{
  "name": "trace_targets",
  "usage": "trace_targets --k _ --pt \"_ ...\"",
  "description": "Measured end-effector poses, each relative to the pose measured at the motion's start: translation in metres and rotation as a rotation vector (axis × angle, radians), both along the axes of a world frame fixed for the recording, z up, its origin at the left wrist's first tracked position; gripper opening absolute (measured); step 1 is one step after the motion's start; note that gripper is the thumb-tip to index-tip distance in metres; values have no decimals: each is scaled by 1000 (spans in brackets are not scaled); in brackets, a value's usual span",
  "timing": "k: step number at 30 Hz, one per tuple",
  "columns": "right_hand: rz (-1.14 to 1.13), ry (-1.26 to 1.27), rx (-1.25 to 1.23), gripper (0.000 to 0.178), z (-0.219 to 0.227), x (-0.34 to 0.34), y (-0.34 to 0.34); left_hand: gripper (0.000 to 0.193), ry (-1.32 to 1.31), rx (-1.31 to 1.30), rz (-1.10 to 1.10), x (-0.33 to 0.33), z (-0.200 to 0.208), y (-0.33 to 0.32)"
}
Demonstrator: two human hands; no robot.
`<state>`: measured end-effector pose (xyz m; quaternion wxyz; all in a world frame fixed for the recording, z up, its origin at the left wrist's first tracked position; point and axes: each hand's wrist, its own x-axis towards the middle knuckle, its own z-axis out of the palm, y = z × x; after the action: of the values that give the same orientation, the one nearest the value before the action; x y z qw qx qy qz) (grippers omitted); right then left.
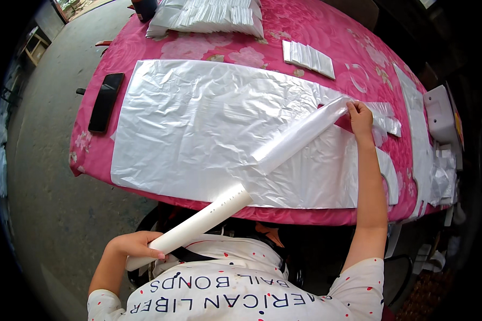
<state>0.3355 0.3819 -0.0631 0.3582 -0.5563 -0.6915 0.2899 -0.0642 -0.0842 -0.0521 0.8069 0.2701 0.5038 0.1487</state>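
While your left hand closes round the near end of the white pipe, the pipe's long axis runs diagonally away from that grip, up and to the right, across the front edge of the worktop and on toward your right hand. The far half of the pipe is sleeved in rolled translucent plastic film; the near half is bare. Your right grip is narrow, fingertips pinched on the film at the roll's far end, arm fully extended. The left grip is a full wrap on the bare pipe, held off the worktop, close to your body. Beneath the roll, between the two grips, lies a large flat plastic sheet, wrinkled, covering most of the pink floral cloth. Beyond the left grip and well apart from it, a dark phone lies by the sheet's left edge. Past the right grip sit a small stack of folded bags, a larger bundle at the far edge, and loose plastic offcuts to the right. Bare concrete floor lies left of the worktop.
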Motion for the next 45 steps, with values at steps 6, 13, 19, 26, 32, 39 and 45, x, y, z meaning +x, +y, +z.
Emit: trace_targets --k 6,13,19,26,32,39,45 --pt "129 70 -3 18 1 -44 -21 49 318 347 -328 11 39 66" --pt "358 181 -155 18 8 -118 -48 41 997 1276 -412 62 49 165" --pt "446 122 -176 19 7 -135 -44 43 787 1845 -376 81 11 174" --pt "430 106 -241 20 7 -133 -39 79 847 1620 -688 82 -3 155" --pt "308 -30 78 40 30 -140 -75 80 992 1619 -629 104 -14 139" --pt "880 -335 309 53 37 -122 -208 82 1058 1529 -544 128 -25 124" --pt "604 -478 401 57 30 -87 -163 84 1096 1510 -587 131 -19 121"
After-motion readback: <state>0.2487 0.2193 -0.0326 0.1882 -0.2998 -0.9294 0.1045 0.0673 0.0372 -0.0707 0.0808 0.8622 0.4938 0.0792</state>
